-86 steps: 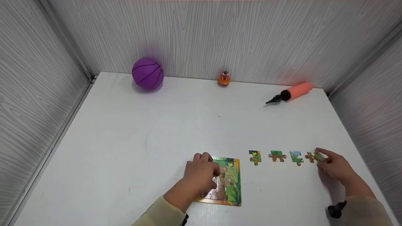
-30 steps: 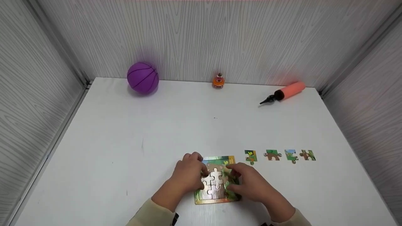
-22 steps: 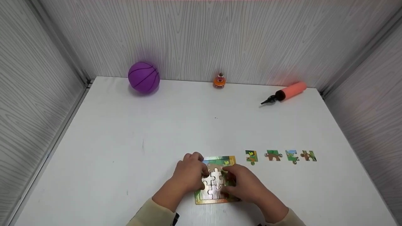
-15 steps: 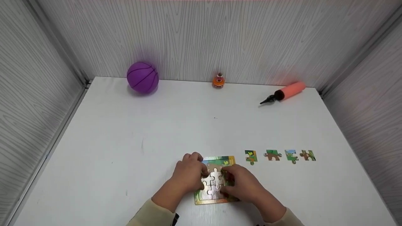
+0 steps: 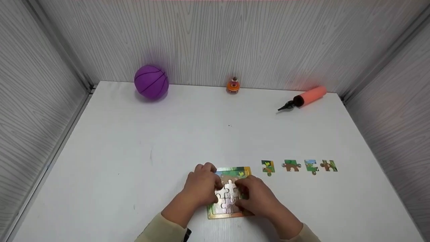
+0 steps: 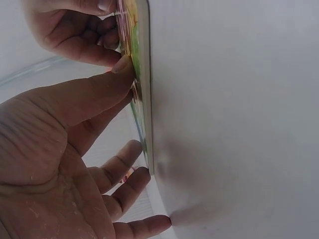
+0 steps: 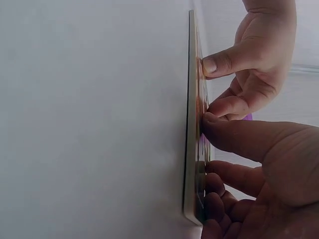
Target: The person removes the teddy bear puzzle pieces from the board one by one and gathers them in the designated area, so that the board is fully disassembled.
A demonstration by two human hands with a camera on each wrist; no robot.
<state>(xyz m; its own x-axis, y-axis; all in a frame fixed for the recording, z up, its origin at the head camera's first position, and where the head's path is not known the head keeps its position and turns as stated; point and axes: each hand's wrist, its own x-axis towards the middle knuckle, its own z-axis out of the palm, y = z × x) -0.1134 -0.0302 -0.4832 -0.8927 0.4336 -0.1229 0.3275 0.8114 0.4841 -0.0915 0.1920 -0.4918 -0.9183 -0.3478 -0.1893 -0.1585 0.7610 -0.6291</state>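
Observation:
A small jigsaw puzzle in a flat frame (image 5: pixel 229 216) lies near the front of the white table, showing a green and brown picture. My left hand (image 5: pixel 200 185) rests over its left side, the thumb (image 6: pixel 124 64) touching the face and the other fingers spread along the far edge. My right hand (image 5: pixel 258 196) is on the right half, thumb and index fingertips set apart on the pieces, its other fingers curled in. Light glares off the pieces between the hands, and the board's right edge is mostly hidden. Neither hand has a piece lifted off.
Loose jigsaw pieces stand in a row to the right: a yellow and green one (image 5: pixel 268 167), a brown one (image 5: pixel 291 165), a blue-green one (image 5: pixel 311 166) and another brown one (image 5: pixel 328 165). Along the back are a purple ball (image 5: pixel 152 83), a small orange toy (image 5: pixel 233 85) and a coral hand pump (image 5: pixel 310 96).
My right hand has left the last loose piece at the far right and come to the puzzle, then shifted slightly left across it. My left hand has stayed on the puzzle's left side.

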